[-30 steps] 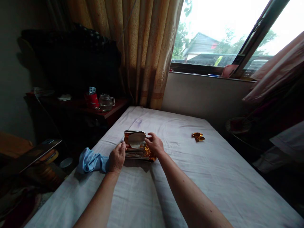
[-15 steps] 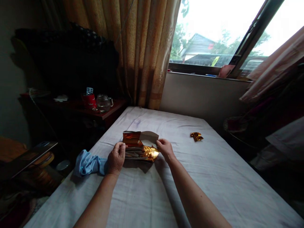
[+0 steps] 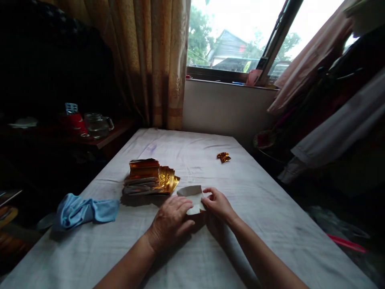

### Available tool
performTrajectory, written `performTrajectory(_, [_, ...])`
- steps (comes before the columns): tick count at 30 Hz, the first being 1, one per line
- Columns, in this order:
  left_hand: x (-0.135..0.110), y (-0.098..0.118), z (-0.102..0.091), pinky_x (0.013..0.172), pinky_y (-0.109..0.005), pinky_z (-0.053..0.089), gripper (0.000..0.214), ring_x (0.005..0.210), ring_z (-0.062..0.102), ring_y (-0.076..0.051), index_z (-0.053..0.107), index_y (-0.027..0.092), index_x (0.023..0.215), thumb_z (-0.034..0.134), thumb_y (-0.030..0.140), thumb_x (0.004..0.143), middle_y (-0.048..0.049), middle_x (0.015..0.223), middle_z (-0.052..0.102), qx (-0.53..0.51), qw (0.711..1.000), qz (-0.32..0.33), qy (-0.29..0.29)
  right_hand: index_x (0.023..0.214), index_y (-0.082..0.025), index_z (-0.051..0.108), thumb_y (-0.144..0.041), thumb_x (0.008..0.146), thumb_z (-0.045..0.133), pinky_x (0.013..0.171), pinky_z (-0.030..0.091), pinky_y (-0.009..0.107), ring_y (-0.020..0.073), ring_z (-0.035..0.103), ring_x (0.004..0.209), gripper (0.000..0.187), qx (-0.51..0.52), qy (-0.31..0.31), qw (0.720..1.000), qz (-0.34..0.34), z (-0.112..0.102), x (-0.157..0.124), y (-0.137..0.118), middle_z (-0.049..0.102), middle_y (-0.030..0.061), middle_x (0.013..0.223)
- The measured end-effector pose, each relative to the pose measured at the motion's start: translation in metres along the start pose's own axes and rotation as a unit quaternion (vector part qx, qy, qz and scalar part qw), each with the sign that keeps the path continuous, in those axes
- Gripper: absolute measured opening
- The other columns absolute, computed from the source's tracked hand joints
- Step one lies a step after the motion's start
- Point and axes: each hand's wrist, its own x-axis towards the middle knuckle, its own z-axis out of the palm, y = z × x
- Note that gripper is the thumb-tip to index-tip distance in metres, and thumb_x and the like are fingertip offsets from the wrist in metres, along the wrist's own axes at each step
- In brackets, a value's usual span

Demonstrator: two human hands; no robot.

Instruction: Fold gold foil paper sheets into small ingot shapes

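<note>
A small sheet of foil paper [image 3: 195,199], its pale side toward me and its edges bent up, is between my hands just above the bed. My right hand [image 3: 219,204] pinches its right edge between thumb and fingers. Over the left edge lie the stretched fingers of my left hand [image 3: 173,218], the thumb apart below the sheet. To the left, a thick stack of gold foil paper [image 3: 143,170] rests on the bed, its sheets fanned toward the right. Folded gold foil pieces [image 3: 223,157] lie farther back on the right.
A crumpled blue cloth [image 3: 87,210] lies at the left of the white bed sheet [image 3: 264,241]. Beyond the left edge, a dark table [image 3: 117,134] bears a glass mug [image 3: 96,126] and a red cup [image 3: 75,122]. Clothes [image 3: 333,124] hang at the right.
My left hand has let go of the stack, which now rests on the bed. One sheet is separated, held lower and nearer by my right hand. The view has turned right.
</note>
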Motion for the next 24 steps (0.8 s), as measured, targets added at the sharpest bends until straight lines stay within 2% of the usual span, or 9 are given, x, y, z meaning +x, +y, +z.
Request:
performTrajectory(2, [-0.002,0.002,0.006,0.101,-0.043,0.051,0.009,0.107,0.067,-0.023,0.064,0.021,0.094,0.066,0.024,0.085,-0.0068,0.112,0.073,-0.053,0.998,-0.031,-0.032,0.092,-0.021,0.063,-0.019,0.071,0.063,0.052,0.038,0.022,0.0126,0.054,0.050,0.022,-0.027,-0.004,1.000,0.000,-0.008,-0.014,0.004,0.058,-0.0078,0.053])
performTrajectory(4, [-0.003,0.000,0.009,0.099,-0.038,0.052,0.007,0.106,0.068,-0.021,0.061,0.022,0.082,0.065,0.017,0.082,-0.0045,0.110,0.074,-0.099,0.992,-0.059,-0.051,0.096,-0.021,0.063,-0.017,0.072,0.063,0.058,0.041,0.024,0.0143,0.058,0.058,0.025,-0.070,0.008,0.997,-0.023,-0.013,-0.027,0.006,0.063,-0.0050,0.062])
performTrajectory(7, [-0.002,-0.005,0.011,0.100,-0.038,0.052,0.011,0.108,0.068,-0.021,0.058,0.022,0.077,0.066,0.014,0.080,-0.0034,0.110,0.075,-0.140,0.984,-0.089,-0.066,0.104,-0.021,0.064,-0.015,0.080,0.056,0.077,0.048,0.030,0.0196,0.064,0.086,0.026,-0.180,0.053,0.963,-0.193,-0.015,-0.040,0.007,0.070,0.0061,0.096])
performTrajectory(9, [-0.001,-0.006,0.013,0.106,-0.044,0.047,0.012,0.111,0.067,-0.023,0.058,0.022,0.075,0.068,0.016,0.079,-0.0027,0.110,0.075,-0.152,0.979,-0.106,-0.087,0.105,-0.021,0.066,-0.015,0.085,0.052,0.088,0.047,0.034,0.0218,0.062,0.101,0.025,-0.194,0.025,0.926,-0.323,-0.013,-0.044,0.006,0.069,0.0094,0.110])
performTrajectory(11, [-0.001,-0.008,0.015,0.111,-0.052,0.040,0.012,0.114,0.066,-0.025,0.058,0.022,0.074,0.068,0.017,0.079,-0.0022,0.111,0.075,-0.154,0.974,-0.125,-0.107,0.103,-0.022,0.068,-0.018,0.089,0.051,0.090,0.046,0.034,0.0207,0.062,0.100,0.022,-0.185,-0.034,0.901,-0.391,-0.010,-0.046,0.004,0.070,0.0076,0.107])
performTrajectory(14, [-0.002,-0.011,0.019,0.114,-0.055,0.035,0.011,0.115,0.065,-0.026,0.059,0.022,0.075,0.068,0.015,0.077,-0.0026,0.109,0.075,-0.156,0.968,-0.161,-0.109,0.094,-0.023,0.070,-0.027,0.092,0.055,0.086,0.044,0.032,0.0186,0.062,0.090,0.015,-0.177,-0.096,0.904,-0.378,-0.009,-0.046,0.002,0.072,0.0041,0.095])
performTrajectory(20, [-0.003,-0.010,0.017,0.117,-0.053,0.030,0.007,0.095,0.071,-0.021,0.062,0.023,0.084,0.067,0.020,0.079,-0.0015,0.098,0.076,-0.193,0.953,-0.212,-0.095,0.079,-0.019,0.067,-0.032,0.087,0.063,0.079,0.041,0.031,0.0173,0.060,0.082,0.016,-0.131,-0.146,0.920,-0.340,-0.012,-0.048,0.008,0.069,0.0028,0.084])
performTrajectory(22, [-0.004,-0.005,0.014,0.118,-0.053,0.028,0.009,0.091,0.071,-0.020,0.063,0.023,0.088,0.066,0.020,0.080,-0.0006,0.093,0.076,-0.195,0.951,-0.217,-0.106,0.073,-0.018,0.061,-0.026,0.081,0.066,0.070,0.040,0.026,0.0144,0.056,0.073,0.013,-0.107,-0.170,0.936,-0.288,-0.014,-0.052,0.008,0.064,0.0001,0.076])
performTrajectory(24, [-0.004,0.001,0.010,0.118,-0.054,0.027,0.007,0.084,0.070,-0.018,0.063,0.023,0.087,0.065,0.020,0.081,0.0007,0.088,0.075,-0.193,0.952,-0.209,-0.115,0.073,-0.019,0.058,-0.020,0.077,0.063,0.060,0.036,0.022,0.0110,0.050,0.064,0.007,-0.074,-0.197,0.956,-0.206,-0.017,-0.058,0.004,0.059,-0.0036,0.069])
